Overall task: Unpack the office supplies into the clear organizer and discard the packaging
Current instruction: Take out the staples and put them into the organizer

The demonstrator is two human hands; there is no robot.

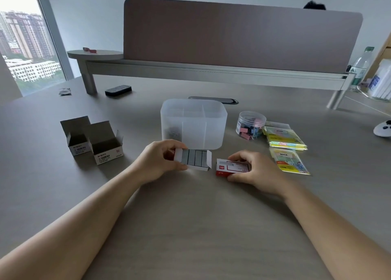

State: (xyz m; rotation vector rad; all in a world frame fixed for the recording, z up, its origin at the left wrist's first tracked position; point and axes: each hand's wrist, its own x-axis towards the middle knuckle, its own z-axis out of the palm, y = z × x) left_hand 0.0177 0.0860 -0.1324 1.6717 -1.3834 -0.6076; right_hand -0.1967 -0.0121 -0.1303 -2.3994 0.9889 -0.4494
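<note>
Organizer [193, 124] contents blurred behind frosting.

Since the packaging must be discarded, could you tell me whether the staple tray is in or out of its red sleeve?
Out. The left hand holds the white tray, staples exposed, apart from the red sleeve under the right hand.

frosted translucent plastic organizer [193, 123], matt white card tray [193, 160] of dull grey metal staples [194, 157], glossy red card sleeve [231, 167], matt wood-grain desk [201, 226], at 9 o'clock raw brown cardboard boxes [93, 140], at 3 o'clock shiny film packets [285, 144]
</note>
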